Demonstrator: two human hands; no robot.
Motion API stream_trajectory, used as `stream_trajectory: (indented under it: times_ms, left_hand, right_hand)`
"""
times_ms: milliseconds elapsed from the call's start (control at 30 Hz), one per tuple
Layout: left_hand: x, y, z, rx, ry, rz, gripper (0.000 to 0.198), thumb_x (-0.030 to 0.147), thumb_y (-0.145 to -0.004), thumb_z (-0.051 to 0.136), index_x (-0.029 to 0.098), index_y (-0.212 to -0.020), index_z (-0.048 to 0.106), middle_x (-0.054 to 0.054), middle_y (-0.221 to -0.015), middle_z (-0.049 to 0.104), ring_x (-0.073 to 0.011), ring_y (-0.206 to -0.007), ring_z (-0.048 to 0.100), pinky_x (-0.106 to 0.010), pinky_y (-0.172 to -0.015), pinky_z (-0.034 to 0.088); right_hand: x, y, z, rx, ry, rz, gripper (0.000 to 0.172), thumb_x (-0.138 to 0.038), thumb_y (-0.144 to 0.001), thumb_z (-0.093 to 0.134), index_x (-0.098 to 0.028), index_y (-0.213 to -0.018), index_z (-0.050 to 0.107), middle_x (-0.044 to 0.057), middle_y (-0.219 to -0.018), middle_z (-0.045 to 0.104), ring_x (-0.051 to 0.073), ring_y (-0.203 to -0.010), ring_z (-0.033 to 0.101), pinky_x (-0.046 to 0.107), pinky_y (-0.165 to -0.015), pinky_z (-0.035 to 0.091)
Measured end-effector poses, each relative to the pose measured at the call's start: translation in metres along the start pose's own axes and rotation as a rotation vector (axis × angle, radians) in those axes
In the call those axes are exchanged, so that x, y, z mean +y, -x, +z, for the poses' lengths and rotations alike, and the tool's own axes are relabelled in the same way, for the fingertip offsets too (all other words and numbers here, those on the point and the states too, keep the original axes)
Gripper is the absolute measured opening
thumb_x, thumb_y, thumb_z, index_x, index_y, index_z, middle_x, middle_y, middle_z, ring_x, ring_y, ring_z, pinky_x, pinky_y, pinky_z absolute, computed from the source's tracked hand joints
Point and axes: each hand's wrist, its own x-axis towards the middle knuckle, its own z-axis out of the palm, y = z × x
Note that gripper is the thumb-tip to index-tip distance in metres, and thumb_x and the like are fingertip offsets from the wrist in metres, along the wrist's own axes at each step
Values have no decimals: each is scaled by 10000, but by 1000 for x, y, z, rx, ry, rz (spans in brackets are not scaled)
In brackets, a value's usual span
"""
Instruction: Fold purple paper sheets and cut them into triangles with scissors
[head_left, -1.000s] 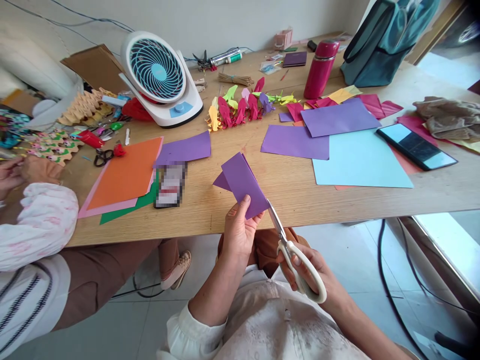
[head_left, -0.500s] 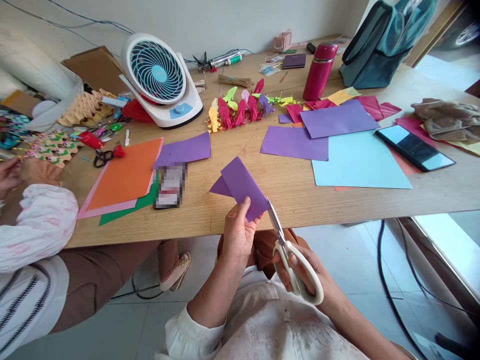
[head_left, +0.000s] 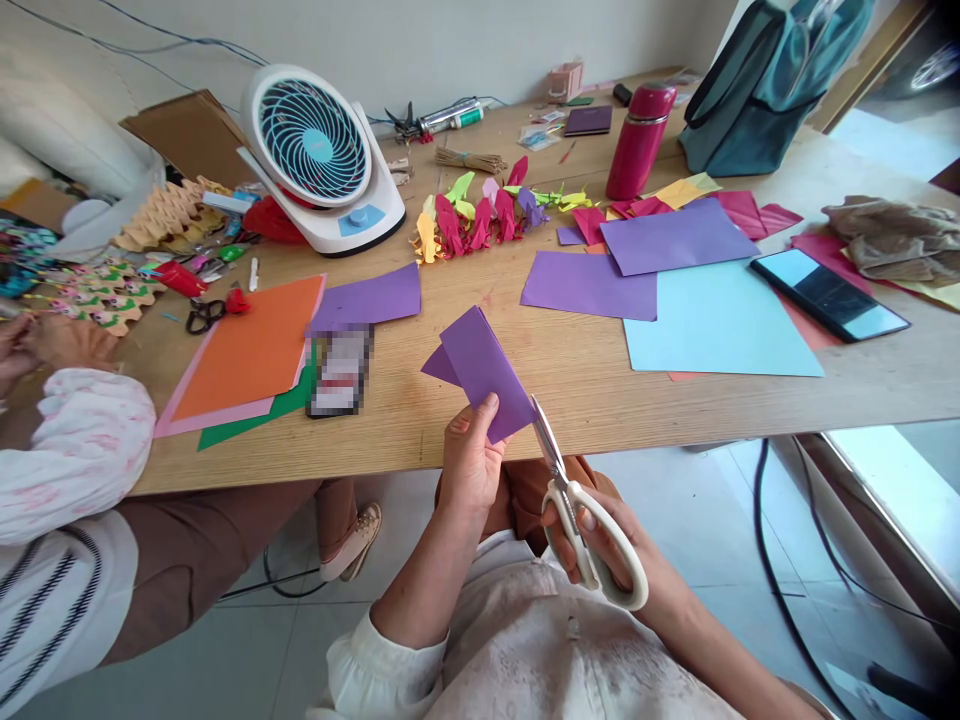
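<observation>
Left hand (head_left: pixel 471 455) clamped on a folded purple paper (head_left: pixel 487 365), thumb on top, fingers beneath; paper is held up over the near edge of the wooden table (head_left: pixel 581 400), a pointed flap sticking out at its left. Right hand (head_left: pixel 611 545) closed round the white handles of a pair of scissors (head_left: pixel 560 478), blades nearly together, tips at the paper's right-hand corner; cannot tell whether they touch it. The two hands are apart. To the right, purple sheets (head_left: pixel 589 283) overlap a light blue sheet (head_left: pixel 720 335), a smartphone (head_left: pixel 829 295) near its far right corner. To the left, an orange sheet (head_left: pixel 251 350) lies over pink and green ones. Farther back: folded-paper flowers (head_left: pixel 481 225), a white fan (head_left: pixel 319 150), a magenta flask (head_left: pixel 639 145). Co-worker's hands (head_left: pixel 75 342) at far left.
</observation>
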Motion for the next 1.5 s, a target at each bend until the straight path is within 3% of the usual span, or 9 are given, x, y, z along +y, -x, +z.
stream_trajectory:
  times_ms: [333,533,900,1167,1333,1500]
  left_hand:
    - [1,0,0,-38,30,-14,114,248,-728,848,192,-758,753,-16,-861,773,-157,-847,711,-256,-715,561]
    - [-1,0,-3,-30,15,-4,144,272,-719,858,186,-776,757,-26,-877,777,-170,-865,720,-277,-768,571]
    - [-3,5,-6,-42,-33,-3,140,295,-775,816,206,-879,786,-36,-923,792,-203,-941,739,-329,-869,582]
    - [-3,6,-6,-29,-12,-7,171,297,-750,841,190,-868,781,-54,-929,791,-201,-926,737,-321,-858,588]
    - [-4,11,-6,-50,-44,-7,85,293,-787,804,228,-839,785,-51,-959,789,-202,-970,733,-317,-897,588]
    - [-2,12,-6,-57,-69,0,70,305,-792,794,240,-809,777,-59,-963,789,-215,-974,740,-311,-909,583]
  right_hand:
    - [2,3,5,32,-29,-11,425,-598,-969,539,-183,-921,617,-34,-556,535,97,-475,425,259,-532,353]
    - [-6,4,9,49,12,57,499,-680,-910,567,-184,-894,617,-19,-559,539,107,-475,439,254,-489,337]
    - [9,-2,6,27,-78,2,448,-632,-945,550,-191,-957,629,-6,-617,575,121,-502,480,266,-497,347]
    - [4,2,10,35,-64,-9,423,-610,-965,538,-195,-974,621,-19,-606,553,112,-500,469,259,-507,355]
    - [2,-2,12,21,-70,-12,500,-658,-943,539,-168,-1003,619,-9,-624,577,112,-503,484,255,-508,371]
    - [6,-4,10,13,-87,-32,470,-631,-950,547,-173,-1007,632,-17,-616,562,109,-484,470,255,-493,366]
